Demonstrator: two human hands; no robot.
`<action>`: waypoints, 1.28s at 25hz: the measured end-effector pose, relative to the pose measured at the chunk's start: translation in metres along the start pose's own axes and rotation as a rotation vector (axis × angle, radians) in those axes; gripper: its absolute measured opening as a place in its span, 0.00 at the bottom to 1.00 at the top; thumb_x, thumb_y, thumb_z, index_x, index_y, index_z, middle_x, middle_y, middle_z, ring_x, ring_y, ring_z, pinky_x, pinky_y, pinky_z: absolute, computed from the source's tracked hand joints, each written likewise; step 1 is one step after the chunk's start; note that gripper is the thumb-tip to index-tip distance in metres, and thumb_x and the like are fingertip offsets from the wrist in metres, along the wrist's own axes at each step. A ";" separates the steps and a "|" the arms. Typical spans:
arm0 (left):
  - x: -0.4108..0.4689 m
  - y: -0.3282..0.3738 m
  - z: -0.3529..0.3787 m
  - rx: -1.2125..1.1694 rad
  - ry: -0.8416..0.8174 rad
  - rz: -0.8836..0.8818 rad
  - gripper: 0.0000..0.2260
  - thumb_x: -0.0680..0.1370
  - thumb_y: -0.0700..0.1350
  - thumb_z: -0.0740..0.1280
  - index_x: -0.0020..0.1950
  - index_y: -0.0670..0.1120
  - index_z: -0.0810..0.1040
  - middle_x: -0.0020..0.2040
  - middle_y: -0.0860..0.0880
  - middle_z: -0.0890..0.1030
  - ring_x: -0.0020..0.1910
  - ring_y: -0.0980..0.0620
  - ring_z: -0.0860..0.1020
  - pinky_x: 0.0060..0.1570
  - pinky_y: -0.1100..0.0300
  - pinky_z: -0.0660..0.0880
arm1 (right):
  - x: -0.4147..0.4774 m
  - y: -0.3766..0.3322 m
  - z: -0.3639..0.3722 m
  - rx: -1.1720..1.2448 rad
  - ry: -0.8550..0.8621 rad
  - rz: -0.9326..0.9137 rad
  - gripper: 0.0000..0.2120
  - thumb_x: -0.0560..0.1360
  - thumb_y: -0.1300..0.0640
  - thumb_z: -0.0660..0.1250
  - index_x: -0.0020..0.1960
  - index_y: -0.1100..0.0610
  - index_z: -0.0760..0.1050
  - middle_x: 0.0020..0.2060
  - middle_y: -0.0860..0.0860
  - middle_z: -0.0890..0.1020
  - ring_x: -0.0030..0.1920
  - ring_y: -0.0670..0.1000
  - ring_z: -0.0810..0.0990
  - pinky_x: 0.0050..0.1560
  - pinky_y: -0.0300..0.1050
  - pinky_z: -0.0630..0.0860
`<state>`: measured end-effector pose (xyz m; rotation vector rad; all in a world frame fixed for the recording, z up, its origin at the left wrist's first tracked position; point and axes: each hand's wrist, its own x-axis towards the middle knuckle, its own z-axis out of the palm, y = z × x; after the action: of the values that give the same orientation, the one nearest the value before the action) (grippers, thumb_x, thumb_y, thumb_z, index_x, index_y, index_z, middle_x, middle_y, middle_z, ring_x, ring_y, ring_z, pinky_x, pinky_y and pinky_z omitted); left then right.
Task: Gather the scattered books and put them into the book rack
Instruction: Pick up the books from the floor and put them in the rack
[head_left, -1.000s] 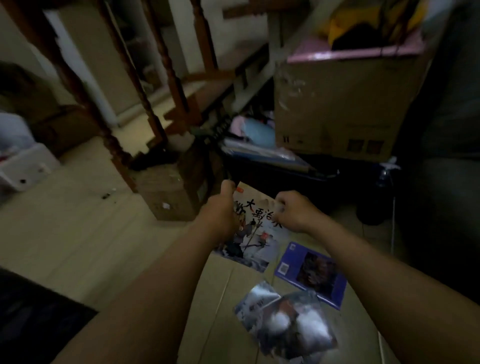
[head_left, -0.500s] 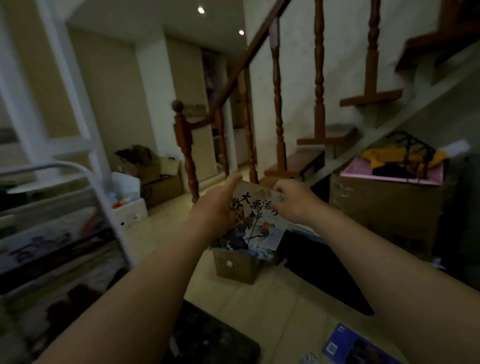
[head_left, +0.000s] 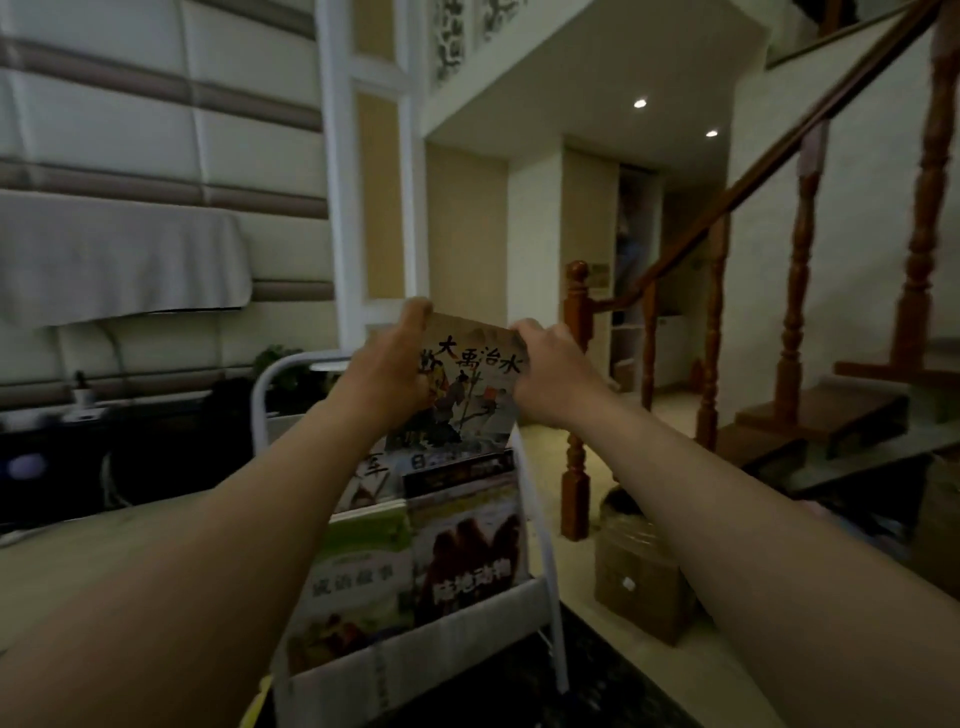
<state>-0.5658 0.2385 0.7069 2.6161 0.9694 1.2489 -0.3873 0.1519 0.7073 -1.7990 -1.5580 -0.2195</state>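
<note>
Dim living room with a padded wall panel (head_left: 156, 130), a wooden staircase (head_left: 795, 332) at the right and a pale tiled floor (head_left: 670, 670).

Item 1, grip: the left hand (head_left: 387, 374) has its thumb (head_left: 415, 319) pressed along the upper left corner of the picture book (head_left: 467, 395). Its other fingers are hidden behind the cover. The right hand (head_left: 550, 376) has its fingers (head_left: 535, 332) curled over the upper right corner, pinching it.

Item 2, picture book: held upright, its cover faces the camera and shows black characters above a painted figure. It is held just above the top tier of the book rack (head_left: 543, 525). Its lower edge overlaps the books there in view, and contact cannot be told.

Item 3, book rack: it has a white tube frame with a pale front panel. The top tier holds two books (head_left: 376, 470), partly covered. The lower tier holds a green book (head_left: 358, 566) on the left and a brown book (head_left: 467, 551) on the right, touching side by side and upright.

Item 4, surroundings: a cardboard box (head_left: 639, 582) stands on the floor just right of the rack, near the newel post (head_left: 576, 405). A grey cloth (head_left: 119, 260) hangs on the wall at the left.
</note>
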 end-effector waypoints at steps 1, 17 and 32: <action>-0.005 -0.014 -0.011 0.037 0.019 -0.018 0.29 0.74 0.33 0.67 0.67 0.53 0.58 0.46 0.44 0.77 0.40 0.45 0.79 0.41 0.45 0.81 | 0.003 -0.015 0.011 0.028 -0.028 -0.029 0.27 0.75 0.60 0.66 0.72 0.50 0.64 0.59 0.52 0.65 0.56 0.56 0.71 0.54 0.45 0.73; -0.064 -0.146 0.009 0.649 0.084 -0.160 0.12 0.73 0.39 0.69 0.52 0.43 0.69 0.45 0.42 0.73 0.36 0.44 0.74 0.32 0.54 0.68 | 0.020 -0.070 0.139 0.074 -0.382 -0.071 0.37 0.74 0.64 0.66 0.79 0.51 0.56 0.76 0.50 0.49 0.75 0.62 0.59 0.70 0.54 0.69; -0.070 -0.159 0.040 1.054 -0.068 -0.078 0.19 0.75 0.48 0.67 0.65 0.45 0.70 0.62 0.44 0.69 0.59 0.44 0.68 0.56 0.51 0.65 | 0.018 -0.053 0.192 -0.275 -0.513 -0.111 0.43 0.77 0.56 0.69 0.81 0.51 0.44 0.78 0.55 0.51 0.75 0.63 0.59 0.72 0.57 0.66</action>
<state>-0.6502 0.3320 0.5810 3.1858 2.1322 0.6851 -0.4938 0.2843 0.6015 -2.0944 -2.0697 -0.0201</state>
